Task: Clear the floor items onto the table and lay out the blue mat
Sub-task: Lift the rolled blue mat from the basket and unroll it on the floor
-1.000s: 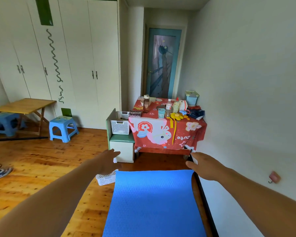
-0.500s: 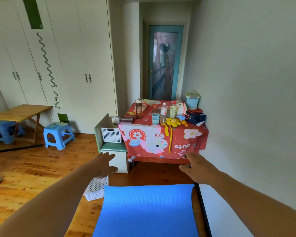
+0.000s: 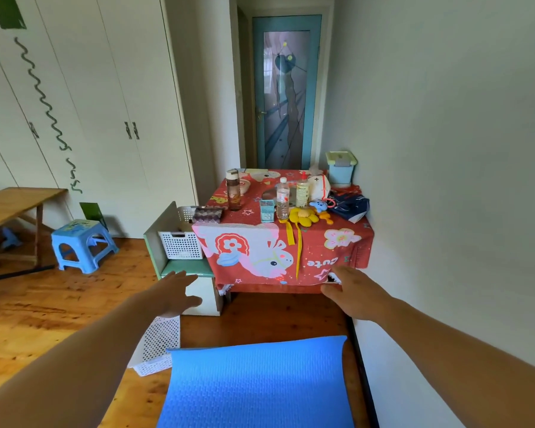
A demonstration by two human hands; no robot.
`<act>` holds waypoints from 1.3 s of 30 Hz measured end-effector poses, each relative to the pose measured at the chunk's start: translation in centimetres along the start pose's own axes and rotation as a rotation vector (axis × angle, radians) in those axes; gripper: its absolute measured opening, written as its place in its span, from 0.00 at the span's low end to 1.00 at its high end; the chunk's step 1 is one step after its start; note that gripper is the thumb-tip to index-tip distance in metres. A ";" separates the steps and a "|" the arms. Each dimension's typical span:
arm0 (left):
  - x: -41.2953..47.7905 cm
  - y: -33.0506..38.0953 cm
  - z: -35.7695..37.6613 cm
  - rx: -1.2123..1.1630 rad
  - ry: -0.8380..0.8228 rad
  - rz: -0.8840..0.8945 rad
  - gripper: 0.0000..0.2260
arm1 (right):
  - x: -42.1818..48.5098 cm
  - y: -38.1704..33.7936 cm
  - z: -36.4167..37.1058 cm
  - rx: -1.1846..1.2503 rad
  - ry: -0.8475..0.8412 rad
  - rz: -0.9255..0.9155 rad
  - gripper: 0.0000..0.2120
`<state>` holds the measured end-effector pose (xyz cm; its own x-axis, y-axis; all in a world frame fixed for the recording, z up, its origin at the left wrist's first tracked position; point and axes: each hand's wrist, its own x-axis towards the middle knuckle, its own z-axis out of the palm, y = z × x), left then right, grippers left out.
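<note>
The blue mat (image 3: pixel 257 384) lies flat on the wooden floor along the right wall, its far edge below both my hands. My left hand (image 3: pixel 175 293) is stretched forward, fingers apart, holding nothing, above the mat's far left corner. My right hand (image 3: pixel 351 293) is also open and empty, held out in front of the table's hanging cloth. The table (image 3: pixel 346 245) with a red cartoon cloth stands ahead and carries bottles (image 3: pixel 282 199), a yellow plush toy (image 3: pixel 303 216), a dark blue cloth (image 3: pixel 348 205) and a light blue bin (image 3: pixel 340 169).
A white perforated basket (image 3: pixel 156 350) lies on the floor at the mat's left edge. A small green-topped cabinet (image 3: pixel 187 268) holding another white basket (image 3: pixel 181 244) stands left of the table. A blue stool (image 3: pixel 82 244) and a wooden table (image 3: pixel 16 199) are at far left. The wall (image 3: pixel 445 180) runs close on the right.
Both hands have lifted off the mat's far edge and risen forward. The view has tilted up and moved nearer the table, so the mat sits lower in frame.
</note>
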<state>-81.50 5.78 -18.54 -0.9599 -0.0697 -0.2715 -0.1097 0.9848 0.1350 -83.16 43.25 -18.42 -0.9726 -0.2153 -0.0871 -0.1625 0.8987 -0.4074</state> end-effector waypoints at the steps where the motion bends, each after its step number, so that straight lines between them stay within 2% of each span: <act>1: 1.6 -0.4 0.0 -0.009 0.005 -0.001 0.31 | 1.5 0.3 0.1 -0.005 -0.002 0.008 0.28; 4: 5.0 -1.1 -0.4 -0.015 0.016 0.001 0.32 | 4.7 0.7 -0.2 -0.050 -0.014 0.025 0.28; 10: 12.8 -4.0 -2.2 -0.041 0.012 -0.004 0.32 | 13.2 0.2 -0.9 -0.114 -0.023 0.078 0.33; 14: 17.3 -4.8 -3.9 -0.007 0.035 0.009 0.32 | 18.3 -0.4 -1.4 -0.119 0.022 0.061 0.33; 25: 27.6 -1.0 -5.9 -0.028 0.045 0.028 0.33 | 29.3 1.6 -2.3 -0.124 -0.005 -0.027 0.34; 31: 33.9 0.8 -4.5 -0.015 0.029 -0.017 0.33 | 35.9 5.0 -0.8 -0.155 -0.077 -0.042 0.35; 39: 37.2 1.4 -0.7 -0.046 -0.029 0.007 0.32 | 38.9 6.1 3.6 -0.122 -0.147 -0.020 0.35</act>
<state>-117.51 4.48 -27.80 -0.9529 -0.0571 -0.2979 -0.1149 0.9768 0.1805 -121.34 38.95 -27.55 -0.9358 -0.2789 -0.2155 -0.2090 0.9314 -0.2979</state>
